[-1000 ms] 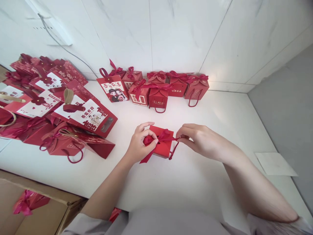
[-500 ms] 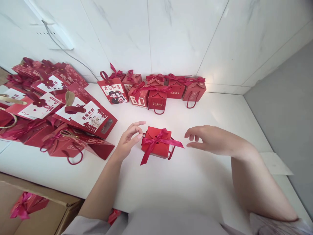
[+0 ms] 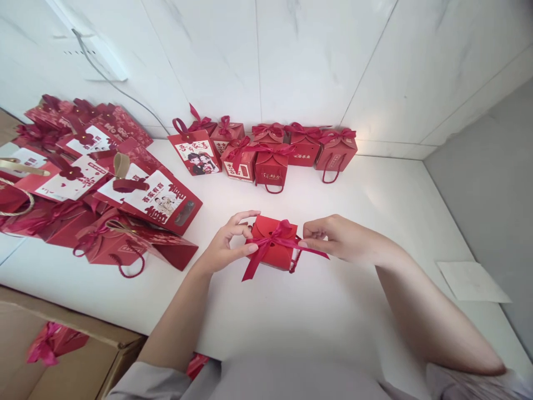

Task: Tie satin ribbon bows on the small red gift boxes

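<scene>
A small red gift box sits on the white table in front of me, tied on top with a crimson ribbon bow. At the box's left side, my left hand pinches the left part of the bow between thumb and curled fingers, its index finger stretched along the back edge. My right hand has closed thumb and fingertips on the ribbon to the right, where one tail sticks out beyond the thumb. The other tail hangs over the front. A dark red cord handle shows at the box's right side.
Finished-looking red boxes with bows stand in rows by the tiled wall. Red gift bags and boxes are heaped at left. An open cardboard box at lower left holds a red box. White paper lies at right.
My right hand has moved left from beside the box and taken the ribbon. My left hand has come in against the box and closed on the bow's left part.
</scene>
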